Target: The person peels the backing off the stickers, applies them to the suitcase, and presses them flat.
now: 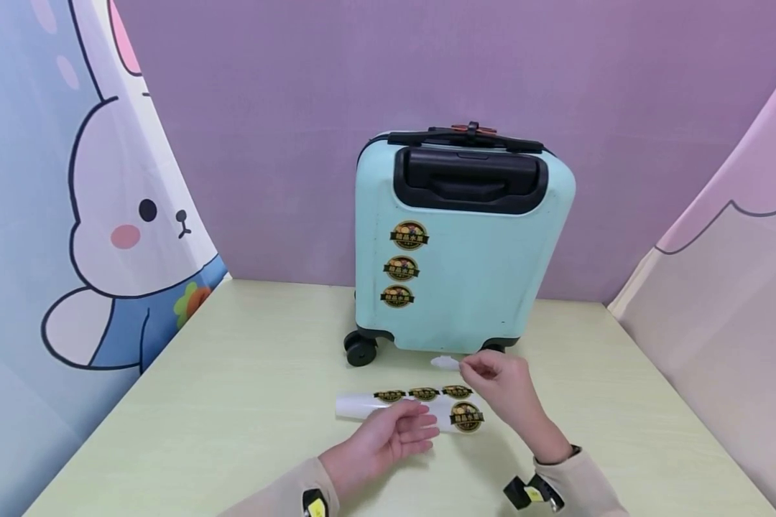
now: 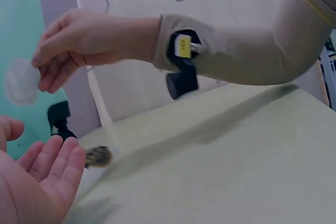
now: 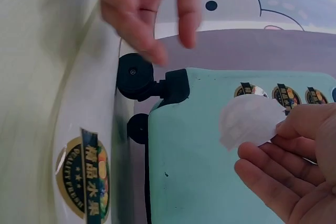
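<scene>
My right hand [image 1: 501, 384] pinches a round sticker [image 3: 249, 121] by its edge. In the right wrist view the sticker's white side shows, with the pale green suitcase [image 3: 205, 171] behind it. My left hand [image 1: 388, 439] holds nothing; its palm is turned up and its fingers are loosely extended. In the head view it overlaps the near side of a white sticker sheet [image 1: 356, 406], and I cannot tell whether it touches. Several black and gold stickers show on the sheet, one [image 1: 467, 416] at its right end.
The suitcase stands upright on the pale table [image 1: 233, 402], with three black and gold stickers in a column on its left side. A black wheel [image 1: 361, 350] sits at its lower left corner. Behind rises a purple backdrop [image 1: 265, 143]; printed cloths hang at both sides.
</scene>
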`<state>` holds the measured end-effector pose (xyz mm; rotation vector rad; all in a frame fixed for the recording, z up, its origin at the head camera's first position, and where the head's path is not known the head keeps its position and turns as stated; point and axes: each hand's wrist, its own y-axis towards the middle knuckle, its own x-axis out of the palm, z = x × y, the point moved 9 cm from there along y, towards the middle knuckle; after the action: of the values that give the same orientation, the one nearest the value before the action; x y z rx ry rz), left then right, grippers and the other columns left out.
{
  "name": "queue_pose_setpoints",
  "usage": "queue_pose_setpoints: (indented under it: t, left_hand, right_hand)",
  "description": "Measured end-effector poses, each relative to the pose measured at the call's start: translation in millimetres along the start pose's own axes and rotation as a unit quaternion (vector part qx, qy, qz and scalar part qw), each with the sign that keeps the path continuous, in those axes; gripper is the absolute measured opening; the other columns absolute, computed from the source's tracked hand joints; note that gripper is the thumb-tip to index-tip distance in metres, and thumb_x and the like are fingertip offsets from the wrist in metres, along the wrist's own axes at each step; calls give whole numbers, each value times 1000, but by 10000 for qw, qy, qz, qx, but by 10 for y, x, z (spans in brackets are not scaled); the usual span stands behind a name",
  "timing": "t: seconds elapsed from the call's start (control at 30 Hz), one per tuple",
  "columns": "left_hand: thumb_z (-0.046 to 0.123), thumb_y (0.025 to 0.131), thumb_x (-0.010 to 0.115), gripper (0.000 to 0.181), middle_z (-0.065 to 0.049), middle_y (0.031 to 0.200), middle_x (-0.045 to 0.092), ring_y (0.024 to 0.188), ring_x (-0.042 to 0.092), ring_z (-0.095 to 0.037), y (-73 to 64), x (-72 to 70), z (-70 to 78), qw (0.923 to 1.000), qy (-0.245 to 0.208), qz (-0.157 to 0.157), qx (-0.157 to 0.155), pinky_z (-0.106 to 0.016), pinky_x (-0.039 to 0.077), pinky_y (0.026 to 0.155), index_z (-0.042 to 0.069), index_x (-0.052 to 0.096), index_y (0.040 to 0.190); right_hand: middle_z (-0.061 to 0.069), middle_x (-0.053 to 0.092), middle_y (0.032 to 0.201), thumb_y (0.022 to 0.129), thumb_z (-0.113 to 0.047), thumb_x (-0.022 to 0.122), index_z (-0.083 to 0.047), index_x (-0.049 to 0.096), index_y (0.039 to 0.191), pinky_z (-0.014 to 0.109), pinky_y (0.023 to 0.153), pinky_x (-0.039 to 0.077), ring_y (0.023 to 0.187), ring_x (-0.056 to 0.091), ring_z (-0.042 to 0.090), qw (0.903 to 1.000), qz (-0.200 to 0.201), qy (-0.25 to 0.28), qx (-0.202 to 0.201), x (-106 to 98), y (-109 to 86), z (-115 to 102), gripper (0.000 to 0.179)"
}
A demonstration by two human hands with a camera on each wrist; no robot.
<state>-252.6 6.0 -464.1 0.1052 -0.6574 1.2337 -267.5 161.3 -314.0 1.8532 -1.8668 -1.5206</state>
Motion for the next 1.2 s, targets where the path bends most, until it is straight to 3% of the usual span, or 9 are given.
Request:
queue_pose_setpoints:
  t: [0.1,0.23,0.37,0.5,0.6,0.93,1.2]
  left_hand:
    - [19,104,49,45,-30,130,58,113,64,-36,18,33,148,9999,42,-84,78,-45,52,98,-15,46,134]
    - [21,104,51,42,-26,128,61,112,65,-32,53,60,318,9996,-24,-141,237,-45,50,101,-10,50,131]
    - [19,104,51,36,-17,116,67,111,66,-29,67,90,446,9988,-91,-212,440,-42,51,100,-7,52,128]
    - [16,104,52,34,-11,109,70,107,68,-26,68,134,539,9976,-110,-289,614,-38,54,96,-8,53,127]
    - [14,103,55,32,-12,109,69,106,68,-25,64,169,596,9969,-117,-322,714,-38,53,97,-8,53,125]
    - [10,101,58,17,-9,100,69,94,70,-19,42,234,706,9954,-253,-321,862,-33,57,90,-2,60,112]
    - [8,101,57,11,-8,98,70,95,70,-19,40,259,751,9940,-281,-337,1005,-32,57,89,0,62,107]
  right_hand:
    - [-3,70,74,76,13,75,-5,75,81,16,58,55,63,63,5,9985,292,-50,-470,-17,-3,-79,19]
    - [1,70,75,74,15,74,-3,74,81,15,61,56,64,66,10,9923,537,-63,-1115,-7,-30,-165,20]
    - [4,70,78,87,-1,69,-3,74,84,20,63,58,66,68,16,9833,688,-230,-1667,23,-71,-231,6]
    - [5,71,82,101,-22,57,-4,74,87,26,63,59,70,69,20,9738,874,-428,-2057,46,-107,-300,28]
    - [7,71,83,103,-24,53,-3,73,86,26,62,59,70,69,21,9638,1063,-568,-2378,55,-133,-374,34]
    - [10,71,85,101,-17,55,1,74,84,27,60,59,69,69,23,9403,1424,-835,-2977,53,-170,-526,31]
    - [11,71,87,102,-15,55,3,74,86,28,61,59,72,69,23,9320,1431,-971,-3187,88,-187,-567,30]
